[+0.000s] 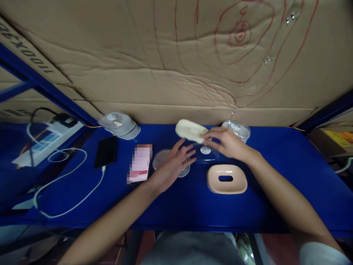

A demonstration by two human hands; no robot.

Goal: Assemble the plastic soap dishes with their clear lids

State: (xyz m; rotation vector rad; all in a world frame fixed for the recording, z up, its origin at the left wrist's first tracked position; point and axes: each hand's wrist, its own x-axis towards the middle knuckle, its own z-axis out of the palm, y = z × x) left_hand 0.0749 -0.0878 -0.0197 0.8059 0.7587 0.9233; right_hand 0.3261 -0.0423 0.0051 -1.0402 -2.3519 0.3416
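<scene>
Your right hand grips the right end of a cream oval piece between thumb and fingers, holding it above the back part of the blue table. Your left hand is open, its fingers spread over a translucent oval dish; whether it touches the dish cannot be told. A clear lid with a round label lies beneath the cream piece. Nearer you, to the right, sits a peach oval ring with a slot-shaped opening. Left of the dish lies a phone with a lit screen.
</scene>
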